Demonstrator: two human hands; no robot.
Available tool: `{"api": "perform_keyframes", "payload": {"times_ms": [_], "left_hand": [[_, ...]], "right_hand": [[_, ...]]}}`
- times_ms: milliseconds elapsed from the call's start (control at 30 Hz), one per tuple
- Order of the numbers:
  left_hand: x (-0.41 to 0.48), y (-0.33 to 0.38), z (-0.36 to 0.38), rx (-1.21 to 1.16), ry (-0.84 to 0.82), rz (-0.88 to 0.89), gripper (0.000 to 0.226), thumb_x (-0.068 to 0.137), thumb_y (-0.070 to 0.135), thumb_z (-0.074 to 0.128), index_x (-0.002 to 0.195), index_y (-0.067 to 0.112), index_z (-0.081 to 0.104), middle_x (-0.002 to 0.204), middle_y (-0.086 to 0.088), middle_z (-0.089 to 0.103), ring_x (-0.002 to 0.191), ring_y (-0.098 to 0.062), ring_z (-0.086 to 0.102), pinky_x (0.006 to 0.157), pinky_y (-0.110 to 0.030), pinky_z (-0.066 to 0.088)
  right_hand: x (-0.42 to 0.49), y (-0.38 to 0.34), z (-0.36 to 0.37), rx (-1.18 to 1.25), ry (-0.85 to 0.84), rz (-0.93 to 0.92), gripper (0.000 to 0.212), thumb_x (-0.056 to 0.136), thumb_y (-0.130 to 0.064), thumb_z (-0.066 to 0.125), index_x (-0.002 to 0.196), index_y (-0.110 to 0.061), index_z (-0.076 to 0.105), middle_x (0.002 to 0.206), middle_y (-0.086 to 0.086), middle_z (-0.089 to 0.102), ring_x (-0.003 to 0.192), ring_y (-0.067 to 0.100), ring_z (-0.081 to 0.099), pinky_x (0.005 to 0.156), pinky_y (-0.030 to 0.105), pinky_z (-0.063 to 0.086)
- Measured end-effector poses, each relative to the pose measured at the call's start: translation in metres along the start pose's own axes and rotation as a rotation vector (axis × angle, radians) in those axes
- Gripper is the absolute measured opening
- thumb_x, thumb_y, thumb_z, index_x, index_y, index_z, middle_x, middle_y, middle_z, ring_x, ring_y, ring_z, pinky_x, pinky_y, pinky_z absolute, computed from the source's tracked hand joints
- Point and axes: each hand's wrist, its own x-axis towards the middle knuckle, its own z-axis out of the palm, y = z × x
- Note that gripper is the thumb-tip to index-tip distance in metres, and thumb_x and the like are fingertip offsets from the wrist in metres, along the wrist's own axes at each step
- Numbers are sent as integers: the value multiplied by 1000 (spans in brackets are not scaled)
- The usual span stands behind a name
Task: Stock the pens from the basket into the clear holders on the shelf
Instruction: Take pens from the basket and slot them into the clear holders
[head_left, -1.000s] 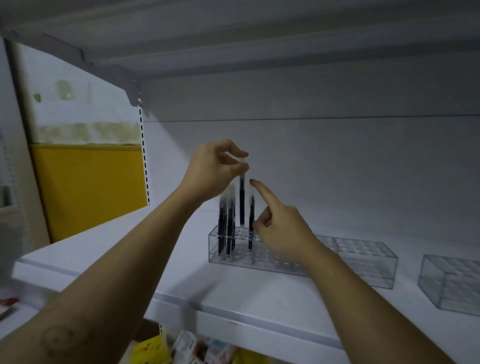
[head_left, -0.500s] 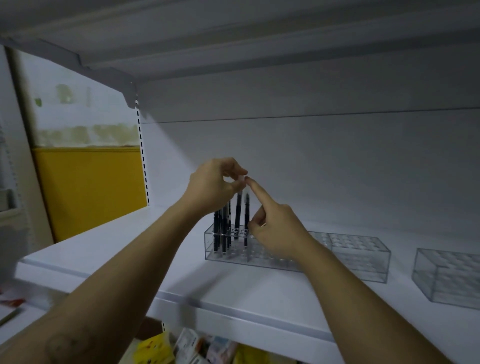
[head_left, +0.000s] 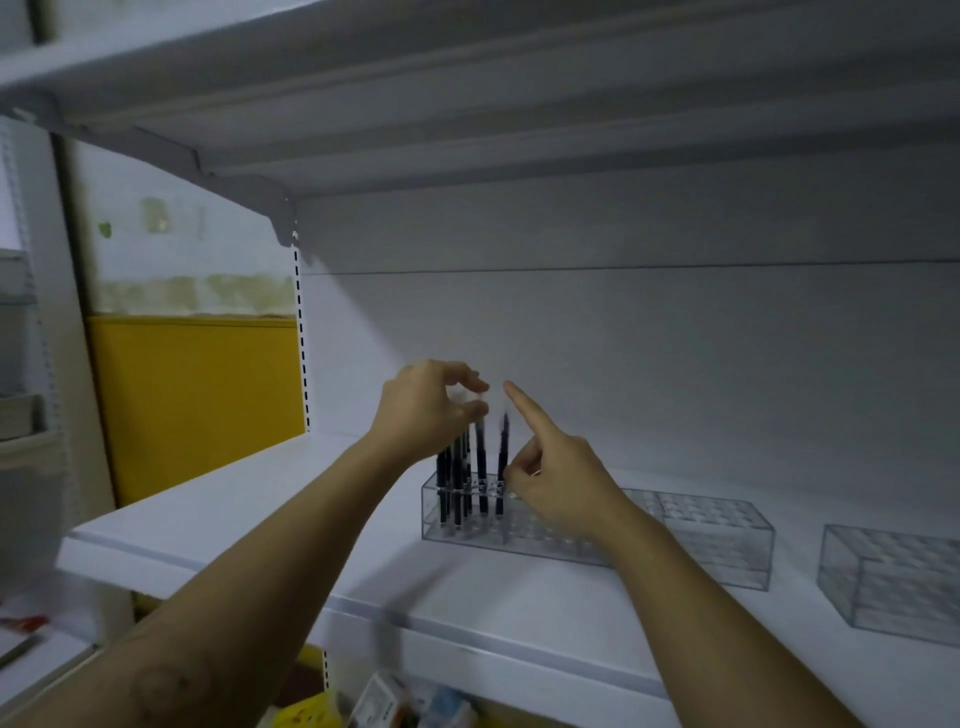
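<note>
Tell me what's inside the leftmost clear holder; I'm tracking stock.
Black pens stand upright at the holder's left end; its right end shows empty slots. The right hand hides the middle slots.

Dark pens (head_left: 457, 478) upright in clear holder (head_left: 701, 540)

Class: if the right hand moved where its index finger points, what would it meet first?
Likely the white back panel of the shelf, passing just above the fingers of the left hand; depth is unclear.
</note>
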Motion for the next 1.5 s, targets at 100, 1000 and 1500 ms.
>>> {"api": "perform_keyframes", "payload": {"times_ms": [100, 1000, 1500], "left_hand": [[-8, 1, -1, 66, 7, 46, 33, 85, 36, 67, 118, 37, 62, 140, 13, 50, 127, -14, 47, 111, -47, 34], [-258, 48, 74, -57, 50, 366, 33, 86, 37, 57, 114, 21, 62, 104, 2, 59, 98, -19, 52, 81, -35, 46], [-434, -1, 234, 52, -746, 92, 42, 93, 43, 53, 132, 26, 49, 133, 3, 51, 125, -22, 44, 100, -37, 36]], "right_hand": [[0, -1, 1, -23, 15, -2, 91, 90, -14, 63, 146, -56, 4, 95, -4, 64, 84, 13, 64, 81, 28, 56], [-251, 8, 14, -234, 470, -63, 37, 81, -20, 74, 115, -24, 62, 92, -13, 56, 83, 3, 52, 74, 17, 45], [-414, 172, 144, -292, -211, 690, 49, 93, -36, 59, 138, -25, 44, 139, 0, 44, 123, 22, 47, 95, 36, 44]]}}
